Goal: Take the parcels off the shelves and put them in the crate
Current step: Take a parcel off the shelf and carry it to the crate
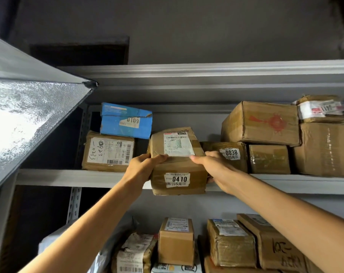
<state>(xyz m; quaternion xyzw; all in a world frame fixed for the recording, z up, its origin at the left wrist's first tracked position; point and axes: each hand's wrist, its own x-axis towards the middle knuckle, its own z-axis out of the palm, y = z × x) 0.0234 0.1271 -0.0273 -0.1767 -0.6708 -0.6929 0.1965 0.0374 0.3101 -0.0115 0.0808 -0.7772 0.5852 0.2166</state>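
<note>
Both hands clamped on brown taped cardboard parcel labelled 0410 (178,164): left hand (141,168) on left side, right hand (214,168) on right side, thumbs over top edge. Parcel at front lip of grey metal upper shelf (68,177), overhanging edge. Blue cardboard box labelled 0109 (125,121) behind left.

Brown taped cardboard parcel (178,164), sticker 0410 on its front, white shipping label on top, tilted, overhangs the front edge of the upper shelf (68,177). The left hand (145,166) and right hand (214,170) grip its sides.
</note>
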